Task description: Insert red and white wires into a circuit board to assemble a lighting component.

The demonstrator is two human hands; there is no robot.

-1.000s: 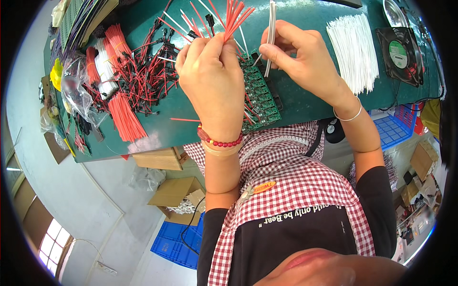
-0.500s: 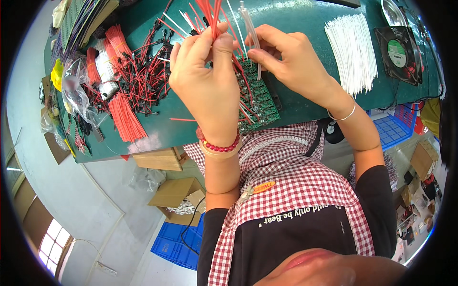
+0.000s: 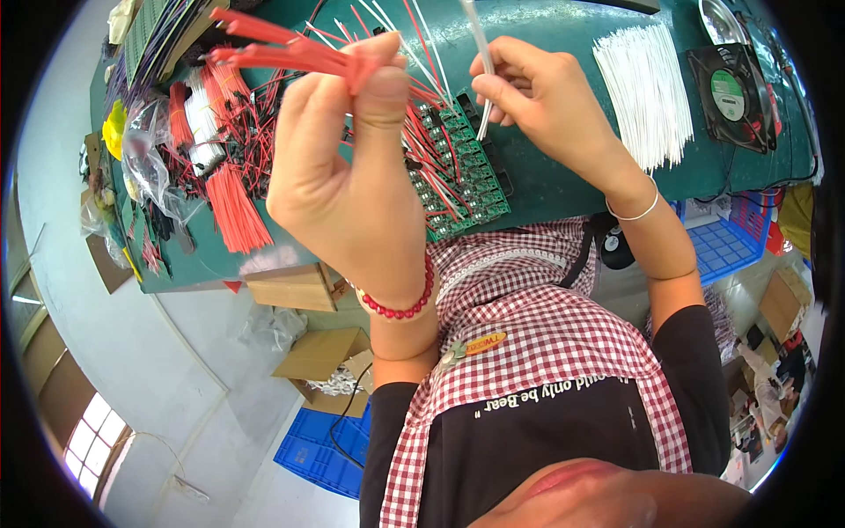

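Raised over the bench, my left hand [image 3: 356, 176] is closed on a bundle of red wires [image 3: 295, 53], pinched between thumb and fingers. The bundle's ends fan out to the upper left. Across from it, my right hand [image 3: 550, 101] pinches a slim bundle of whitish wires [image 3: 481, 44], held nearly upright. Below and between the hands lies a green circuit board [image 3: 480, 189], close to the bench's near edge. Red and white wires [image 3: 431, 167] rise from it and lie across it. My left hand hides part of the board's left side.
Several red wire bundles [image 3: 236, 211] and a white one [image 3: 204, 132] lie on the left of the green bench [image 3: 554, 198], near a clear plastic bag [image 3: 145, 167]. On the right are a spread of white wires [image 3: 647, 97] and a black fan [image 3: 731, 97].
My left hand has come closer and moved left, tipping the red wires from upright toward the left. My right hand has shifted slightly, still holding the whitish wires.
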